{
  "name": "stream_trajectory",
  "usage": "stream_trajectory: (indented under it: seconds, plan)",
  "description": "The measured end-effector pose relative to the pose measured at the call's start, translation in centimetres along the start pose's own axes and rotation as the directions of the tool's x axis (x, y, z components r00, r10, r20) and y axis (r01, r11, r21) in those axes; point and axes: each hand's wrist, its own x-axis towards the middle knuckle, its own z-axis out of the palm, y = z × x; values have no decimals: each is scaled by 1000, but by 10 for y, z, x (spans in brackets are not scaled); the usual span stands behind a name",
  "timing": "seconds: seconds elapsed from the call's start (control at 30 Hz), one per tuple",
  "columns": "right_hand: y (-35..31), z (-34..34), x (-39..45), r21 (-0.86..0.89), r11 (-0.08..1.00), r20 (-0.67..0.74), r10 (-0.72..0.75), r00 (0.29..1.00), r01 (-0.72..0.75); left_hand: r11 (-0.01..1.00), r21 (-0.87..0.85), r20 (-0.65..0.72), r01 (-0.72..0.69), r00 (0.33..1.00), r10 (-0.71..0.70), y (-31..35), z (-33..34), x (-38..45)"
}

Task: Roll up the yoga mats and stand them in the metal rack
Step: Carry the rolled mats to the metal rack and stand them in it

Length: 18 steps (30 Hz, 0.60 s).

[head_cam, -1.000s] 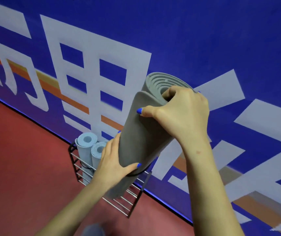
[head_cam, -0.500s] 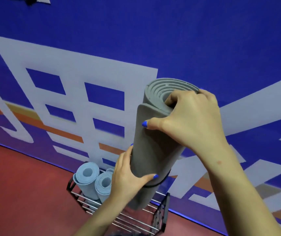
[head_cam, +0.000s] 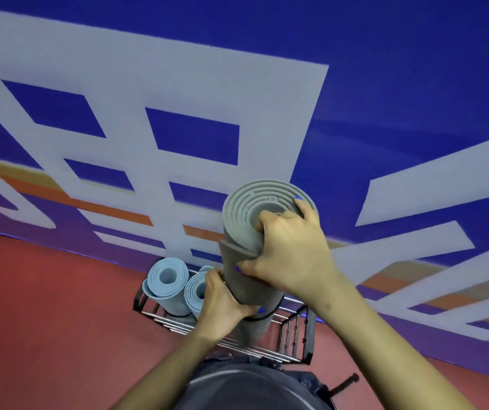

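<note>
A rolled grey yoga mat [head_cam: 243,229] stands nearly upright over the metal rack [head_cam: 296,329], its lower end down among the rack's bars. My right hand [head_cam: 290,255] grips its top end, fingers hooked into the spiral. My left hand [head_cam: 222,303] wraps around the roll lower down, near a black strap. Two light blue rolled mats [head_cam: 166,282] stand in the left part of the rack.
The rack sits on a red floor [head_cam: 45,321] against a blue wall [head_cam: 385,69] with large white characters and orange stripes. My dark clothing [head_cam: 249,386] fills the bottom centre, and a dark object [head_cam: 345,383] lies on the floor at lower right.
The grey mat has come down and closer over the rack, now more upright, with its lower end inside the bars. Both hands kept their grip. The camera has tilted downward.
</note>
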Motion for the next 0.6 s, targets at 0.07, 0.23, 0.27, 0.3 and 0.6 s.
stream_trajectory:
  seconds: [0.07,0.23,0.27,0.3,0.6]
  plan:
    - [-5,8,2,6,1000,-12,-11,1000,11,1000,19,18,-21,1000,20,-7,-2,2]
    - [-9,35,-3,-26,1000,70,2,998,0,999,35,133,3,991,-8,-36,0,19]
    - [-10,48,-5,-35,999,47,17,999,-15,998,36,180,49,982,-55,-49,1,26]
    - [-7,64,-7,-2,999,29,45,999,-45,996,49,251,80,964,-90,-71,5,36]
    - [26,222,-12,73,923,426,313,849,-378,875,157,305,459,820,-485,-85,-60,41]
